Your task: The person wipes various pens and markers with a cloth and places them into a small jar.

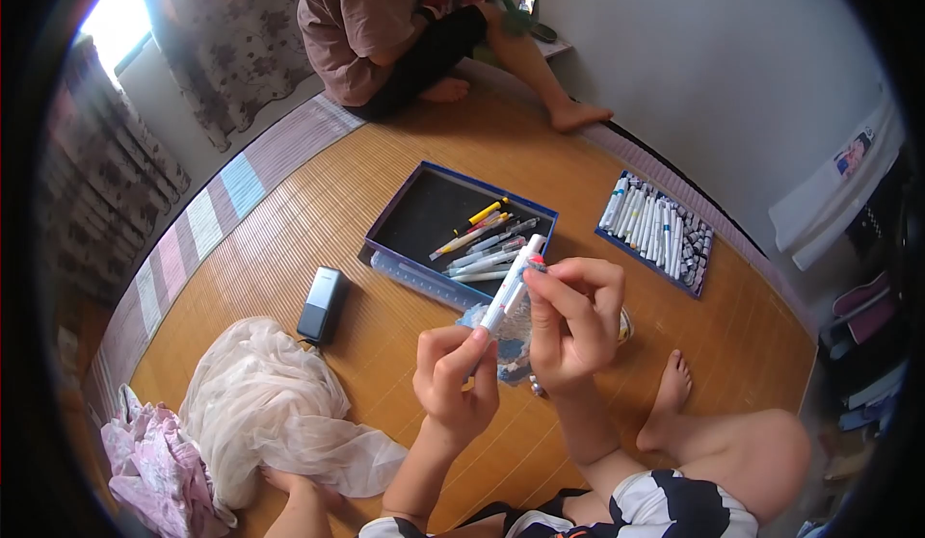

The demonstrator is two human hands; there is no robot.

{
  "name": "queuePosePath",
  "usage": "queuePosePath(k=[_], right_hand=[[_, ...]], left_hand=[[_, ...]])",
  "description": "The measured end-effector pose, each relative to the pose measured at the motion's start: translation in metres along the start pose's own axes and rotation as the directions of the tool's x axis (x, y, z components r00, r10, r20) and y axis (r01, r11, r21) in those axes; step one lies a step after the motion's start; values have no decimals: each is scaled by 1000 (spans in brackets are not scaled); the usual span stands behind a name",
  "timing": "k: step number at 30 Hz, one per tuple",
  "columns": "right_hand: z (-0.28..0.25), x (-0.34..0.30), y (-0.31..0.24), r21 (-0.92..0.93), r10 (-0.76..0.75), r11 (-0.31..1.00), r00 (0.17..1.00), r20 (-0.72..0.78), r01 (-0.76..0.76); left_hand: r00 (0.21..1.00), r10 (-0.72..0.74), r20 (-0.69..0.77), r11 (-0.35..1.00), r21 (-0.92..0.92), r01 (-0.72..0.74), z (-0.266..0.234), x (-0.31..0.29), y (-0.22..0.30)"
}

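A slim white pen is held up at a slant in front of me. Its lower end is gripped between the thumb and fingers of my left hand. My right hand is pinched beside the upper part of the pen, with a small pinkish-red piece at its fingertips; its kind is too small to tell. Behind my hands, partly hidden, lies a crumpled blue-and-white bag or wrapper. Just beyond stands a dark, blue-rimmed box tray with several pens lying loose in its right half.
On the right, another blue-edged tray holds rows of white markers. A grey-blue box-shaped device stands left of the dark tray. Sheer cream cloth and pink fabric lie at left. Another person sits at the far edge.
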State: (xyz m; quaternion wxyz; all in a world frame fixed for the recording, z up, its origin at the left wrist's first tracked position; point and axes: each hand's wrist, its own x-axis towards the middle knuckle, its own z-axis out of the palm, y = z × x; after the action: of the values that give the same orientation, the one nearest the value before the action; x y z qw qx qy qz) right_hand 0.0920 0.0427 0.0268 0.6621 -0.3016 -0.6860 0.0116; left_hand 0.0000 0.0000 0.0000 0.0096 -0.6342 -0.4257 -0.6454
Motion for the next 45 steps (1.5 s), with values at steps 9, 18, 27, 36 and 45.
queuePosePath(k=[9, 18, 27, 36, 45], right_hand=[[4, -5, -4, 59, 35, 997, 986, 161, -45], [4, -10, -10, 81, 19, 996, 977, 212, -37], [-7, 12, -10, 34, 22, 999, 998, 67, -25], [-6, -2, -8, 147, 191, 968, 978, 79, -201], [-1, 3, -9, 352, 395, 847, 915, 87, -399]], left_hand=[[996, -79, -38, 997, -16, 78, -2, -6, -7], [984, -175, -16, 971, -166, 170, -5, -5, -4], [987, -158, -8, 945, -292, 149, 0, -3, 2], [996, -84, -12, 988, -134, 81, -5, -6, 0], [976, -218, 4, 929, -307, 208, 0, -10, 1]])
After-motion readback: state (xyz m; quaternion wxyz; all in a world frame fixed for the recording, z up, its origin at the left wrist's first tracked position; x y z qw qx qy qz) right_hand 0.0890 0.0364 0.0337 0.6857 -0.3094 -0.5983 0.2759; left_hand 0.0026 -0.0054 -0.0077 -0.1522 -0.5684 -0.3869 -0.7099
